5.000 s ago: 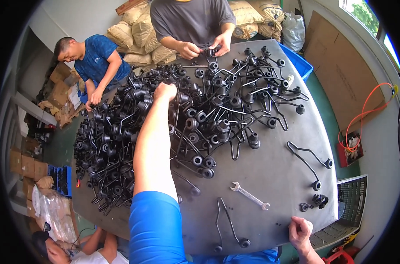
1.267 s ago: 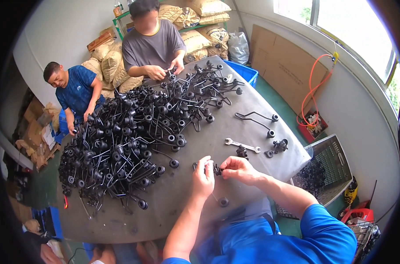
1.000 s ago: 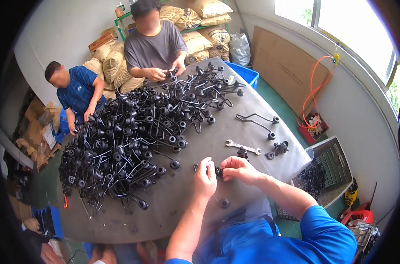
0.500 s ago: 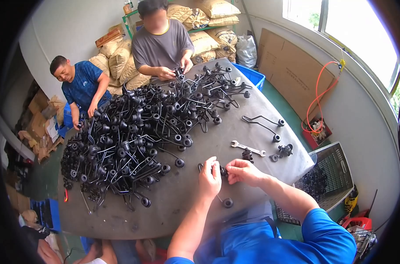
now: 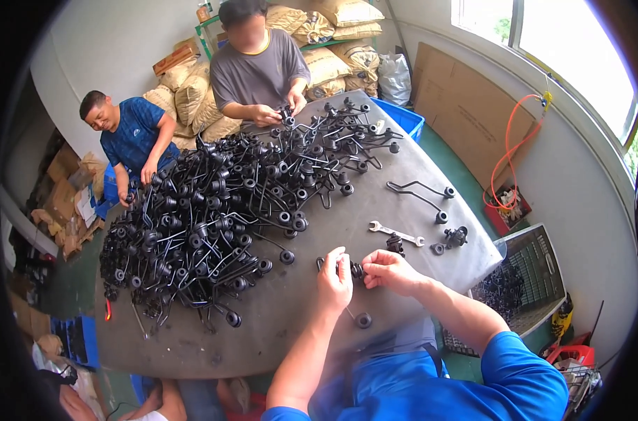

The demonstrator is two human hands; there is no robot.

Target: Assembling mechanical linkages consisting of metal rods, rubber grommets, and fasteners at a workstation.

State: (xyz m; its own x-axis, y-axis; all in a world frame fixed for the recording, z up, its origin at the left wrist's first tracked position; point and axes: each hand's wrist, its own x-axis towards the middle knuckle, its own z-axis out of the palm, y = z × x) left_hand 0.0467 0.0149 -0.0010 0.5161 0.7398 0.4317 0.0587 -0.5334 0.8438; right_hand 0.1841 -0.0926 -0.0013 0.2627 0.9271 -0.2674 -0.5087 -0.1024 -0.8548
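Note:
Near the front edge of the table, my left hand (image 5: 335,282) is closed around a black bent wire rod with round rubber ends (image 5: 363,321), one end hanging below it. My right hand (image 5: 395,274) pinches a small black ribbed bushing (image 5: 357,270) between the hands, on the same rod; my fingers partly hide it. Just past my right hand stands a dark fitting (image 5: 395,243). A silver open-ended wrench (image 5: 396,234) lies beyond it. To the right are a black ring (image 5: 437,249) and a black knobbed part (image 5: 457,236).
A large tangled heap of black rods with bushings (image 5: 207,210) covers the table's left and far side. One bent rod (image 5: 417,191) lies apart at right. Two people work across the table. A crate of black parts (image 5: 536,281) stands by the right edge.
My hands stay nearly in place, with the right fingers shifting slightly at the bushing. The whole view has moved a little. The person opposite still handles a black part.

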